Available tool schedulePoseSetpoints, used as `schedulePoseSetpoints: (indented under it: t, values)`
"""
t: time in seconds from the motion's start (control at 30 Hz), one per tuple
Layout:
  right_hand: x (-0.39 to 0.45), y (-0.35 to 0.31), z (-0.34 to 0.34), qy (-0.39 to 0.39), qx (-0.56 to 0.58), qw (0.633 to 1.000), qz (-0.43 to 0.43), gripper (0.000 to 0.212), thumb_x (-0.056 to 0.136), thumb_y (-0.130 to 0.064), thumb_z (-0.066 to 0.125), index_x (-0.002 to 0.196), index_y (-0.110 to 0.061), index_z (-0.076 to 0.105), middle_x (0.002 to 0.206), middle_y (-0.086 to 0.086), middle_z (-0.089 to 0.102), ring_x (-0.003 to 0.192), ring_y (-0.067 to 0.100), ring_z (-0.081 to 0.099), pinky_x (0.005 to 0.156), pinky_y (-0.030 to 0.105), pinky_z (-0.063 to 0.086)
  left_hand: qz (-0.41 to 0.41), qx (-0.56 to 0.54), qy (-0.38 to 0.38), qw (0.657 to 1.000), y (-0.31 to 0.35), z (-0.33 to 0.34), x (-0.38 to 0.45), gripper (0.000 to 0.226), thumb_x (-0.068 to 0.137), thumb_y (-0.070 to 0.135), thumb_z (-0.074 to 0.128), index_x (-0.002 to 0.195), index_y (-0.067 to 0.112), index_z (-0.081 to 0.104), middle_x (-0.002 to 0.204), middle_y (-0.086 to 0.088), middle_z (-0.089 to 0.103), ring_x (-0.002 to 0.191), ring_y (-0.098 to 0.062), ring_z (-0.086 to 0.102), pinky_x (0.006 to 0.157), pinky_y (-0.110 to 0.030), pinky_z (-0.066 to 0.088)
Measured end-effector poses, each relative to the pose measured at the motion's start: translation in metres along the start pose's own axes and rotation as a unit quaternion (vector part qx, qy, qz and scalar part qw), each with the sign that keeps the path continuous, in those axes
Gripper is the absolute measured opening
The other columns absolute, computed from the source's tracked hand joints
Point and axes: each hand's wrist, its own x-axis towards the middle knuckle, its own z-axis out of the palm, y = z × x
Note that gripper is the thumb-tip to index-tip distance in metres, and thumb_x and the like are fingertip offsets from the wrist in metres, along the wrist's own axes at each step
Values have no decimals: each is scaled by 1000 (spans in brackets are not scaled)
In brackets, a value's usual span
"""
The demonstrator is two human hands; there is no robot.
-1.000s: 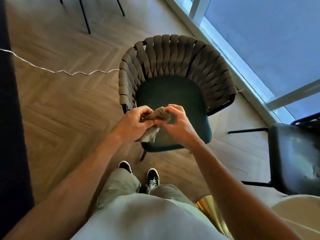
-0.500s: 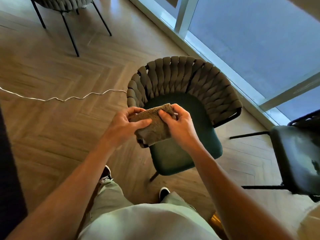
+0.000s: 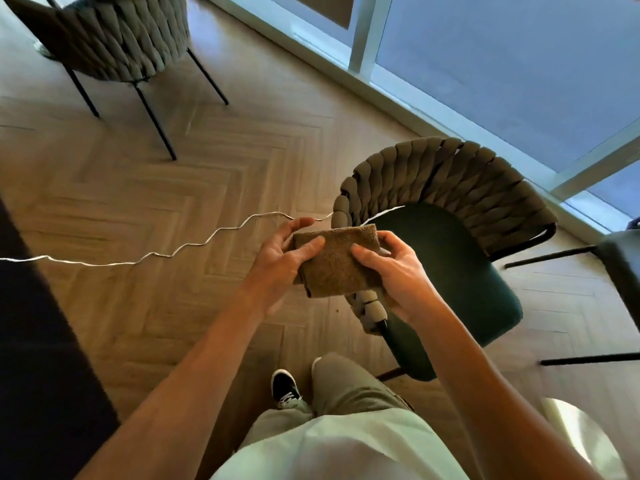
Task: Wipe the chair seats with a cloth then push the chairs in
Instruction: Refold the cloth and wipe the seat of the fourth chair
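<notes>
A folded brown cloth is held in front of me, above the floor. My left hand pinches its left edge with thumb on top. My right hand grips its right edge the same way. Just to the right and below stands a chair with a woven grey-brown back and a dark green seat; the cloth is above its left armrest and apart from the seat. Nothing lies on the seat.
A second woven chair stands at the back left on thin black legs. Part of a third dark chair shows at the right edge. A white cable snakes across the herringbone wood floor. Windows line the right side; a dark surface borders the left.
The cloth went from bunched between both hands to a flat folded rectangle. My view has swung left, so the green chair now sits right of my hands and another chair appears at back left.
</notes>
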Motion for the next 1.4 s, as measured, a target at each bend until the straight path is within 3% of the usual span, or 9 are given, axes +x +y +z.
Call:
schedulePoseSetpoints:
  t: [0.17, 0.43, 0.63, 0.87, 1.0, 1.13, 1.2, 1.3, 1.4]
  values:
    - [43, -8, 19, -2, 21, 1000, 3, 71, 75, -10, 75, 133, -34, 43, 112, 11, 63, 94, 27, 69, 77, 37, 58, -13, -12, -48, 999, 21, -34, 40, 64, 67, 18, 79, 125, 34, 56, 125, -10, 57, 113, -27, 60, 82, -38, 57]
    - [164, -54, 45, -5, -70, 997, -24, 50, 73, 5, 75, 115, -19, 63, 108, 3, 58, 92, 20, 64, 82, 37, 58, -3, 203, -94, 975, 79, -83, 179, 70, 50, 20, 93, 113, 35, 67, 116, -3, 62, 105, -20, 64, 85, -35, 56]
    - [268, -113, 46, 11, -150, 988, -27, 56, 72, -1, 79, 119, -26, 60, 118, 5, 56, 102, 21, 61, 87, 40, 56, -2, 301, -148, 942, 152, -89, 298, 75, 59, -9, 84, 124, 21, 59, 118, -2, 61, 105, -16, 63, 85, -21, 54]
    - [349, -176, 31, 106, -179, 976, -65, 56, 71, -6, 81, 116, -29, 57, 112, -2, 60, 101, 14, 59, 89, 31, 53, 67, 432, -217, 873, 211, -64, 423, 57, 54, 22, 78, 108, 32, 66, 101, 7, 69, 95, -6, 65, 85, -19, 51]
    - [392, -206, 9, 177, -195, 963, -61, 45, 77, -12, 78, 115, -25, 59, 101, -12, 58, 95, 6, 56, 82, 15, 49, 107, 474, -270, 831, 236, -32, 497, 43, 64, 16, 80, 93, 44, 63, 86, 21, 68, 81, 7, 63, 74, -8, 45]
    - [440, -235, -24, 239, -228, 943, -43, 19, 82, -26, 73, 96, -34, 63, 91, -6, 63, 87, 11, 58, 79, 29, 52, 105, 499, -336, 792, 260, 7, 577, 29, 75, 10, 76, 92, 31, 68, 74, 17, 66, 66, 8, 60, 63, -7, 43]
    - [460, -252, -41, 284, -221, 932, -40, 11, 81, -30, 73, 88, -35, 66, 92, -5, 60, 87, 9, 55, 71, 24, 46, 84, 500, -371, 778, 274, 30, 616, 19, 79, 10, 73, 86, 27, 70, 64, 12, 62, 55, 1, 55, 58, -14, 43]
    - [488, -280, -65, 326, -163, 931, -24, 7, 80, -31, 74, 80, -34, 68, 91, -3, 60, 86, 7, 56, 69, 22, 38, 76, 509, -415, 750, 297, 64, 671, 11, 79, 15, 73, 81, 25, 72, 73, 6, 58, 64, -6, 52, 59, -16, 39]
    - [511, -306, -80, 354, -21, 934, -37, 7, 78, -21, 75, 82, -25, 71, 79, -1, 67, 79, 13, 62, 77, 37, 48, 59, 500, -467, 727, 321, 101, 714, 10, 80, 14, 74, 90, 18, 74, 103, 7, 55, 94, -6, 53, 73, -9, 38]
